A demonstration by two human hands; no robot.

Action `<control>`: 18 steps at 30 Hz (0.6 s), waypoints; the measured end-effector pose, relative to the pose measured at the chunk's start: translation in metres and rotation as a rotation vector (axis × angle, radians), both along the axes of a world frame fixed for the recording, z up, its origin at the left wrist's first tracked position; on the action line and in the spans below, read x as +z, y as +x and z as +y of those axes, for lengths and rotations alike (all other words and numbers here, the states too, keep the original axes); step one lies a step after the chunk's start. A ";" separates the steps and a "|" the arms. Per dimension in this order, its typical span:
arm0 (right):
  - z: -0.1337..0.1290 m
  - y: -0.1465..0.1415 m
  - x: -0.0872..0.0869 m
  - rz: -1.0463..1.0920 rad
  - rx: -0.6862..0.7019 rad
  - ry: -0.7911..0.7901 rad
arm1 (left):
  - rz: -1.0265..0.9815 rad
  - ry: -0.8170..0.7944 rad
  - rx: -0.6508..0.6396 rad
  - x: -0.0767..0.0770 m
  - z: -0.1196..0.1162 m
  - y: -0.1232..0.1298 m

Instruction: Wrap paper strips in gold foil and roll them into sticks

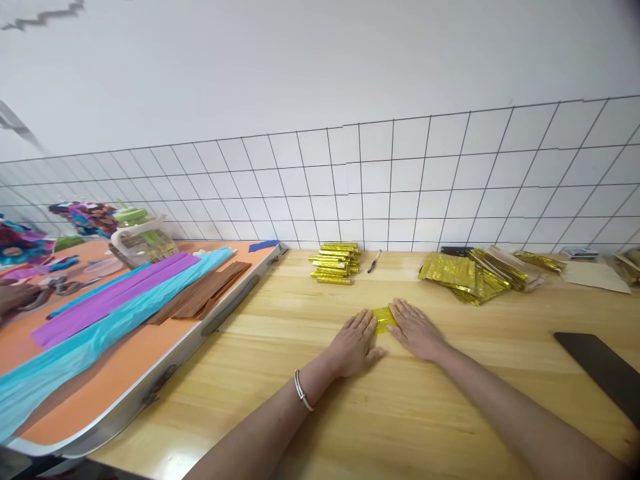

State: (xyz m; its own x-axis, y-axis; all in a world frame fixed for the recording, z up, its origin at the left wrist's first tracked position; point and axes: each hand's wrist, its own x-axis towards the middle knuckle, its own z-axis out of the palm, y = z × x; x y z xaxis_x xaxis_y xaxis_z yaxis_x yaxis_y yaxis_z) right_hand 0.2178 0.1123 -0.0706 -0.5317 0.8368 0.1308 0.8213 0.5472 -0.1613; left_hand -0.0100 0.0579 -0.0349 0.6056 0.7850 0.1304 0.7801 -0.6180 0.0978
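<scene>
A small piece of shiny gold foil paper (385, 321) lies on the wooden table (300, 347) between my two hands. My left hand (354, 341) rests flat over its left side, fingers stretched out, with a silver bangle on the wrist. Over the right side, my right hand (414, 328) lies flat too, fingers extended. Both palms hide the foil's outer edges. Beyond my left hand sits a stack of gold foil rolls or folded strips (336, 263). Farther right is a pile of flat gold foil sheets (453, 272).
A pen (374, 262) lies near the tiled wall. At right are a dark flat slab (597, 367) and a beige card (596, 276). The orange tabletop (125, 373) at left bears purple crepe paper (115, 297), brown strips (203, 293) and a green-lidded jug (143, 237). Another person's hand (17, 297) shows there.
</scene>
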 end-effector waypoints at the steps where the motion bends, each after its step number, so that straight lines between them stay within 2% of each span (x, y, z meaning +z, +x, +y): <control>1: 0.004 0.002 0.003 -0.004 0.024 -0.007 | 0.003 -0.004 0.005 0.002 -0.002 0.000; 7: 0.041 0.015 0.024 -0.040 0.191 -0.066 | 0.022 -0.032 0.038 0.016 -0.028 0.021; 10: 0.056 0.016 0.030 -0.044 0.216 -0.082 | 0.053 -0.068 0.058 0.022 -0.043 0.036; 13: 0.062 0.009 0.028 -0.038 0.186 -0.077 | 0.074 -0.077 0.071 0.027 -0.051 0.046; 18: 0.057 -0.019 0.013 0.007 0.042 -0.020 | 0.082 -0.069 0.082 0.032 -0.053 0.053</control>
State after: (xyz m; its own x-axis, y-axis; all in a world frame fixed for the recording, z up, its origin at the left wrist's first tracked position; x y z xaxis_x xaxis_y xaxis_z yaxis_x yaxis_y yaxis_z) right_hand 0.1987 0.1691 -0.0574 -0.5657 0.8161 0.1182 0.7964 0.5779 -0.1784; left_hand 0.0429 0.0048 -0.0032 0.5452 0.8379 0.0273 0.8350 -0.5456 0.0713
